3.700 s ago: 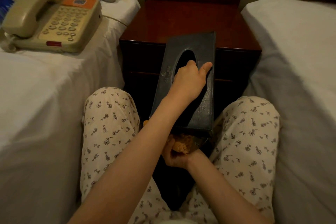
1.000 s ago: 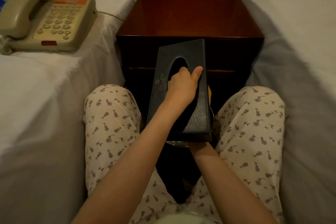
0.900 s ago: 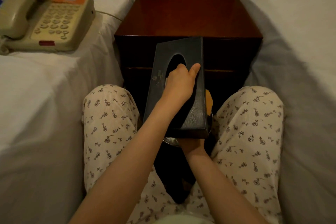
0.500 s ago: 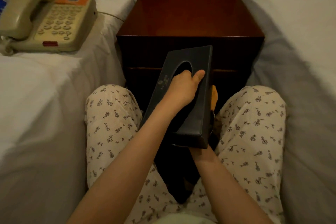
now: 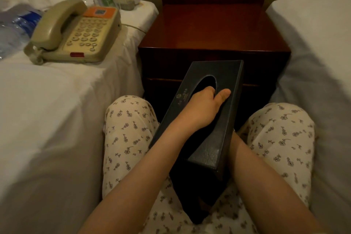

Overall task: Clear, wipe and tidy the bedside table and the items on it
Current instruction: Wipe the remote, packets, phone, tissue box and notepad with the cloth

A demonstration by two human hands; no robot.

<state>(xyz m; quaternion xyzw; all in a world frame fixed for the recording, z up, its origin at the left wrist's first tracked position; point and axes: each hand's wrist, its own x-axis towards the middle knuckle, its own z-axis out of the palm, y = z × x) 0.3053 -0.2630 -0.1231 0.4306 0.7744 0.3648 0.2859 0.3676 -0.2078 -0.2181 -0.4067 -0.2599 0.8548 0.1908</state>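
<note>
Bedside table (image 5: 214, 30): beyond the grip, well apart from the box.
Tissue box (image 5: 214, 138): black, off the table, held in the air between the knees. It is tilted, the far end up toward the table and the near corner dropped to the right.
Left hand (image 5: 207, 106): fingers hooked down into the oval opening, thumb pressed flat on the lid beside it, pinching the lid edge.
Right hand: hidden under the box, below the grip; only the forearm shows, so its hold cannot be told.
Step, as judged: wiping the box's underside. Keep the hook-and-thumb pinch firm, roll the box from the wrist so each face meets the hand beneath, and stay over the lap.
Change from half a second ago: the box has rolled further right and sits lower — the yellow cloth by its right edge is now out of sight.
</note>
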